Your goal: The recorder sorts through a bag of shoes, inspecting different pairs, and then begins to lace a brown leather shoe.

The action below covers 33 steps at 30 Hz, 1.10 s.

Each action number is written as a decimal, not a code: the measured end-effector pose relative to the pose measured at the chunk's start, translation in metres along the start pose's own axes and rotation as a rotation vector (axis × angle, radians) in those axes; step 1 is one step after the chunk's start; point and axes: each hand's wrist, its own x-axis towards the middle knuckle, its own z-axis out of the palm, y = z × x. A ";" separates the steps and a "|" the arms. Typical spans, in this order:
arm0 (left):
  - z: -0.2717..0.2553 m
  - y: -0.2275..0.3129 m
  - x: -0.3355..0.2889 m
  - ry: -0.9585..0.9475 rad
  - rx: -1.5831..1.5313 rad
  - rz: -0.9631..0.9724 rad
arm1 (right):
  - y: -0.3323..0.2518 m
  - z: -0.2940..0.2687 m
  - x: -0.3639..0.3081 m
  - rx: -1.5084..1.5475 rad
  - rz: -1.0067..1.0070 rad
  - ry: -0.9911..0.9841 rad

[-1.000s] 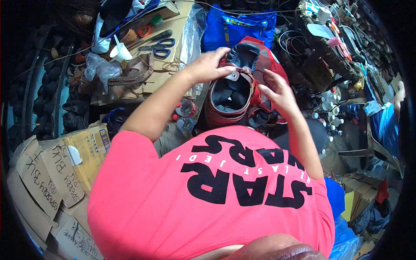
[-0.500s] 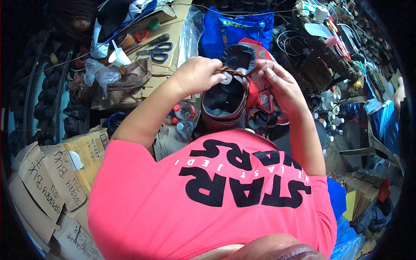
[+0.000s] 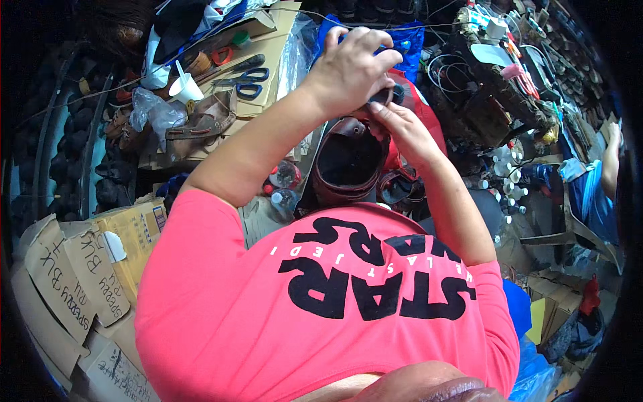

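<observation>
A dark maroon leather shoe (image 3: 350, 191) stands in front of my body with its wide black opening facing up. Over its far end, my left hand (image 3: 353, 69) is raised with bent fingers, several of them spread; its thumb and whatever it pinches are hidden. Close beside it, my right hand (image 3: 406, 131) has its thumb pressed against its fingers on a thin brown lace (image 3: 391, 94). That lace curves up between the two hands, above a dark part I cannot make out.
A red bag (image 3: 429, 120) lies right of the shoe, and a blue bag (image 3: 410, 57) behind. Scissors (image 3: 248, 83), a white cup (image 3: 185, 88) and a brown shoe (image 3: 204, 124) sit on cardboard at the left. Plastic bottles (image 3: 284, 199) stand nearby. Another person's arm (image 3: 612, 157) shows at far right.
My left hand has moved up and right, and its fingers have spread. My right hand has shifted left and slightly down, closer to it. The lace is no longer stretched between them.
</observation>
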 end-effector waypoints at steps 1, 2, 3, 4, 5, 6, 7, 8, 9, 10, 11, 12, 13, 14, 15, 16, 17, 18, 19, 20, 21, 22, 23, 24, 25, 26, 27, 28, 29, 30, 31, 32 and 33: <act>0.001 0.004 -0.005 -0.067 -0.095 -0.062 | 0.009 -0.005 0.000 0.201 0.000 0.076; -0.001 0.006 -0.012 -0.079 -0.240 -0.072 | 0.015 -0.008 -0.001 0.404 0.001 0.146; 0.001 0.005 -0.019 -0.191 -0.399 -0.085 | 0.017 -0.015 -0.002 0.452 -0.006 0.139; 0.001 0.005 -0.027 -0.306 -0.554 -0.103 | 0.018 -0.017 -0.002 0.522 -0.038 0.118; 0.002 0.009 -0.033 -0.241 -0.543 -0.126 | 0.017 -0.016 -0.003 0.514 0.003 0.140; 0.002 0.008 -0.036 -0.243 -0.542 -0.131 | 0.014 -0.015 -0.004 0.506 0.045 0.162; 0.003 0.003 -0.038 -0.285 -0.584 -0.183 | 0.010 -0.015 -0.004 0.507 0.046 0.159; 0.002 0.000 -0.039 -0.328 -0.624 -0.235 | 0.006 -0.014 -0.004 0.463 0.077 0.165; 0.000 -0.001 -0.040 -0.316 -0.572 -0.228 | 0.004 -0.013 -0.003 0.419 0.108 0.171; -0.003 -0.001 -0.040 -0.317 -0.573 -0.227 | 0.006 -0.015 -0.002 0.420 0.108 0.172; -0.006 0.001 -0.041 -0.326 -0.609 -0.310 | 0.009 -0.020 -0.002 0.434 0.061 0.217; -0.008 0.000 -0.041 -0.335 -0.644 -0.393 | 0.012 -0.023 -0.001 0.446 0.014 0.262; -0.007 -0.001 -0.046 -0.334 -0.717 -0.443 | 0.012 -0.023 0.000 0.466 0.025 0.229; -0.006 0.000 -0.047 -0.335 -0.716 -0.444 | 0.010 -0.020 0.000 0.467 0.026 0.229; -0.005 0.004 -0.048 -0.320 -0.747 -0.450 | 0.007 -0.015 0.000 0.427 0.009 0.228; -0.005 0.008 -0.046 -0.304 -0.778 -0.456 | 0.004 -0.011 -0.001 0.385 -0.007 0.227; 0.003 0.010 -0.045 -0.350 -0.840 -0.473 | 0.014 -0.015 0.005 0.372 -0.059 0.202; 0.006 0.013 -0.044 -0.382 -0.791 -0.454 | 0.016 -0.016 0.004 0.371 -0.058 0.200; 0.003 0.017 -0.038 -0.445 -0.780 -0.513 | 0.016 -0.018 0.003 0.427 -0.029 0.233; -0.001 0.021 -0.032 -0.509 -0.768 -0.571 | 0.016 -0.020 0.004 0.483 0.000 0.266; 0.003 0.020 -0.035 -0.508 -0.770 -0.569 | 0.017 -0.019 0.003 0.555 -0.046 0.265; 0.008 0.022 -0.040 -0.411 -0.752 -0.458 | 0.021 -0.019 0.004 0.555 -0.048 0.268; 0.011 0.023 -0.043 -0.315 -0.732 -0.349 | 0.026 -0.020 0.005 0.454 -0.061 0.338; 0.014 0.024 -0.045 -0.315 -0.734 -0.345 | 0.029 -0.020 0.006 0.353 -0.074 0.407; 0.013 0.026 -0.046 -0.306 -0.583 -0.211 | 0.024 -0.016 0.008 0.237 -0.023 0.526; 0.013 0.027 -0.046 -0.295 -0.432 -0.079 | 0.026 -0.016 0.008 0.238 -0.023 0.529; 0.019 0.027 -0.050 -0.267 -0.348 -0.010 | 0.031 -0.017 0.009 0.271 -0.041 0.521; 0.021 0.026 -0.053 -0.268 -0.346 -0.012 | 0.032 -0.017 0.009 0.303 -0.058 0.508; 0.023 0.025 -0.055 -0.257 -0.307 0.007 | 0.030 -0.018 0.006 0.363 -0.026 0.476; 0.023 0.024 -0.057 -0.246 -0.269 0.026 | 0.028 -0.017 0.004 0.364 -0.027 0.473; 0.022 0.024 -0.056 -0.247 -0.267 0.025 | 0.024 -0.016 0.002 0.372 -0.053 0.441; 0.021 0.024 -0.056 -0.239 -0.252 0.015 | 0.021 -0.015 -0.001 0.381 -0.078 0.410; 0.019 0.024 -0.055 -0.232 -0.238 0.005 | 0.019 -0.015 -0.004 0.388 -0.080 0.361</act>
